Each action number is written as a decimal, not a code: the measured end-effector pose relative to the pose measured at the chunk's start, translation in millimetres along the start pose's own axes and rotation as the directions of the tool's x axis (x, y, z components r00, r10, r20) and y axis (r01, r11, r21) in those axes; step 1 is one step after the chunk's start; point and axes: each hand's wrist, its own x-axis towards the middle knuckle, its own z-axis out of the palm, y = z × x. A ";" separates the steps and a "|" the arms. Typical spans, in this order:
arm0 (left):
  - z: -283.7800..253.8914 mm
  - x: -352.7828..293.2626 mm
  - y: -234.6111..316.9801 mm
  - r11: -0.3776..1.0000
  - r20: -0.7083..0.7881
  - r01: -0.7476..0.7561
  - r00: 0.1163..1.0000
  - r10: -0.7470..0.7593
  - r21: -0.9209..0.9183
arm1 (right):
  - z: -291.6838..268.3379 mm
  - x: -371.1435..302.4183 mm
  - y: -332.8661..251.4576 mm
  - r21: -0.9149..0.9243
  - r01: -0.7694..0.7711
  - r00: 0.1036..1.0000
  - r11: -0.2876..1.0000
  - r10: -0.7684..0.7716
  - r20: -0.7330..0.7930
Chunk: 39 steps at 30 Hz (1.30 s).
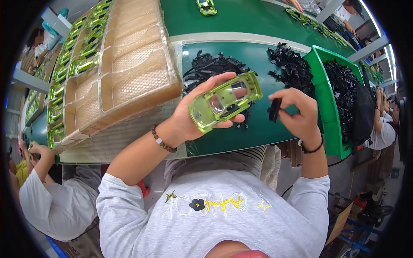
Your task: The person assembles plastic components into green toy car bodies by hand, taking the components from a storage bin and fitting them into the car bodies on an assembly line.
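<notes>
In my left hand (185, 118) lies a translucent green toy car body (202, 112), its roof side up and tilted toward the right. The fingers wrap round it from beneath and show at its far and right edges. To its right, my right hand (299, 112) pinches a small black plastic part (274, 110) between thumb and fingers, apart from the car body. A loose pile of black plastic parts (211, 64) lies on the green table just beyond the car body. Another pile of black parts (294, 68) lies beyond my right hand.
A divided cardboard tray (129, 109) on the left holds several green car bodies (56, 92) in its left columns. A green bin (325, 101) full of black parts stands at right. Beyond a pale rail (241, 38), another car body (206, 7) sits on the green belt. Other people work nearby.
</notes>
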 end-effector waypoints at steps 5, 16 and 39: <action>-1.5 -2.7 8.9 0.987 0.111 0.127 0.987 -0.116 -0.096 | 21.1 31.9 -31.7 -0.274 0.183 0.983 0.944 -0.182 0.027; -1.5 -6.0 1.2 0.990 0.034 -0.032 0.999 0.028 0.134 | 49.8 30.3 -59.4 -0.595 0.222 0.965 0.772 -0.087 0.247; 17.1 -10.6 -14.0 0.714 -0.113 -0.252 0.900 0.421 0.654 | 75.9 28.6 -57.8 -0.553 0.300 0.917 0.777 -0.395 -0.057</action>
